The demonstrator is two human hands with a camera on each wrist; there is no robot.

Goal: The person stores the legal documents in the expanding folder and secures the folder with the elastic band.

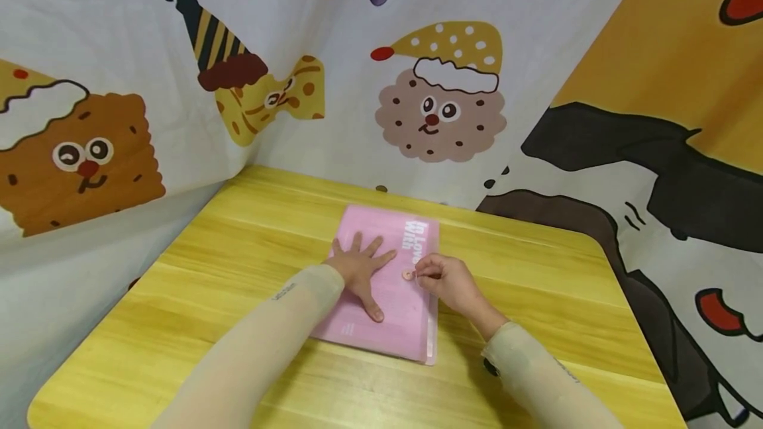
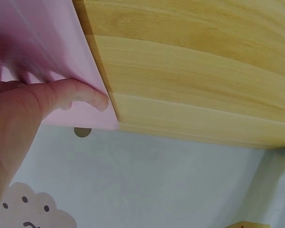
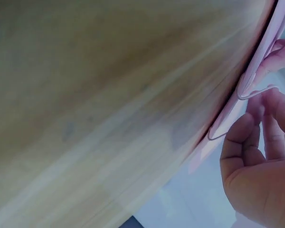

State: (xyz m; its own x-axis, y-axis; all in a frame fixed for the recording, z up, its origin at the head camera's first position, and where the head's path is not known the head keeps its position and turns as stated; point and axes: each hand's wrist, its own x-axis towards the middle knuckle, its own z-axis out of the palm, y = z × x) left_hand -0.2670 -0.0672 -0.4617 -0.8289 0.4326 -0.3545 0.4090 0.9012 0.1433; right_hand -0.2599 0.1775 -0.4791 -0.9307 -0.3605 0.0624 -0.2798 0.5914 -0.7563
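A pink document folder (image 1: 399,323) with white lettering lies flat on the table. On its right part sits a small round button (image 1: 408,275). My left hand (image 1: 357,273) rests on the folder with its fingers spread wide, pressing the cover. Just right of the button, my right hand (image 1: 451,283) pinches a thin string between thumb and fingertips. In the right wrist view the string (image 3: 218,137) loops round the folder's edge and runs to the pinching fingers (image 3: 240,128). The left wrist view shows a finger along the folder's edge (image 2: 92,61).
The yellow wood-grain table (image 1: 238,270) has rounded corners. Behind it and along its sides hangs a white cloth (image 1: 334,12) printed with cartoon biscuits and party hats. The folder lies near the table's back edge.
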